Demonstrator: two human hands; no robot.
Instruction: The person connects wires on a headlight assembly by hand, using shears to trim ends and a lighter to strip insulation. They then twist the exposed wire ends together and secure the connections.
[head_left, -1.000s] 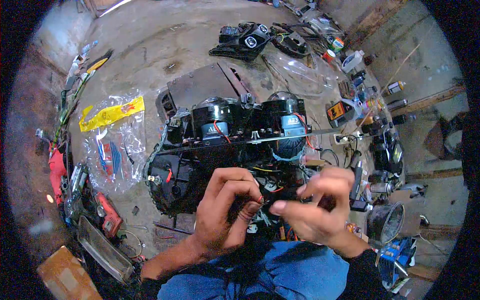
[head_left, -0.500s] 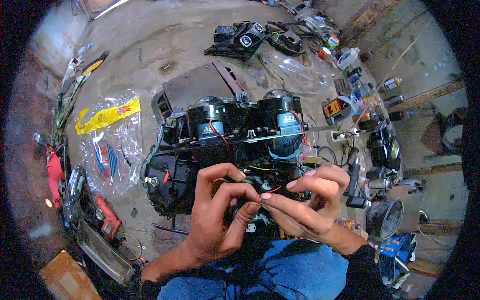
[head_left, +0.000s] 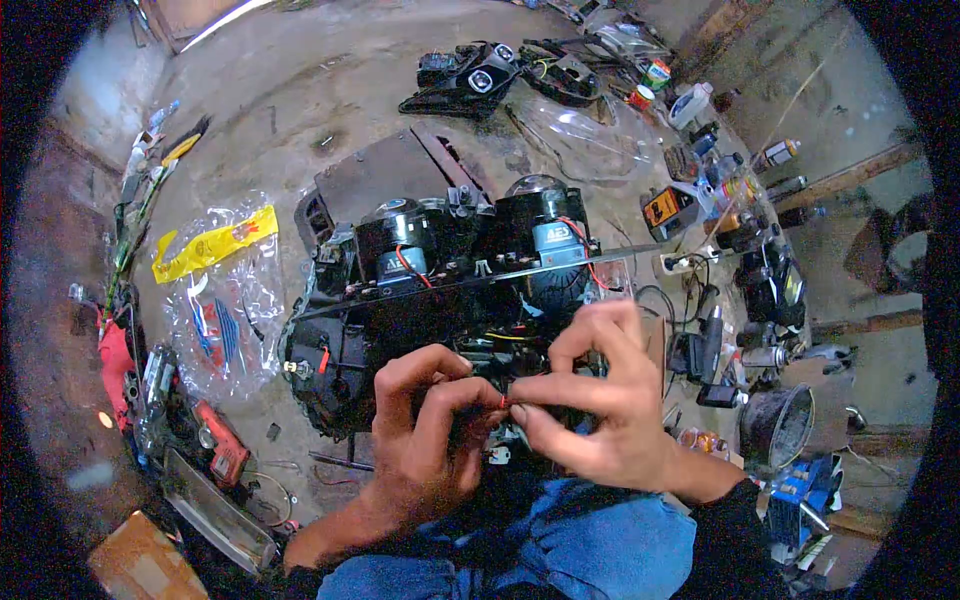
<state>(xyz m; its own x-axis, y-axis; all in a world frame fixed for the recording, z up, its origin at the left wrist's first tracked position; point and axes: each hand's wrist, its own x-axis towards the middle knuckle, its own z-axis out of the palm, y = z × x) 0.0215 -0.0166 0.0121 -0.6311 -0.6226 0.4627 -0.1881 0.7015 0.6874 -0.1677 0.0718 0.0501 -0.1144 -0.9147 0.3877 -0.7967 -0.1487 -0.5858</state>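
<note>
My left hand [head_left: 430, 420] pinches a thin red wire [head_left: 503, 402] between thumb and forefinger. From the right, the thumb and forefinger of my right hand [head_left: 600, 405] close on the same spot, fingertips almost touching the left ones. Both hands are above my knees, in front of a black headlight housing [head_left: 340, 370]. Mounted on it are two round projector units, the left one [head_left: 398, 245] and the right one [head_left: 550, 225], each with a blue-grey AES label and a red wire. Fingers hide the wire's ends.
Clear plastic packaging with a yellow strip [head_left: 225, 245] lies at left, above a red tool [head_left: 222, 445]. Another lamp assembly [head_left: 465, 80] lies at the far side. At right are bottles, a black glue gun-like tool [head_left: 710, 350], a round metal tin [head_left: 778, 425] and a blue box [head_left: 803, 505].
The right hand's thumb and forefinger have come together at the wire, beside the left fingertips. The view has shifted slightly, and the housing appears a little further left.
</note>
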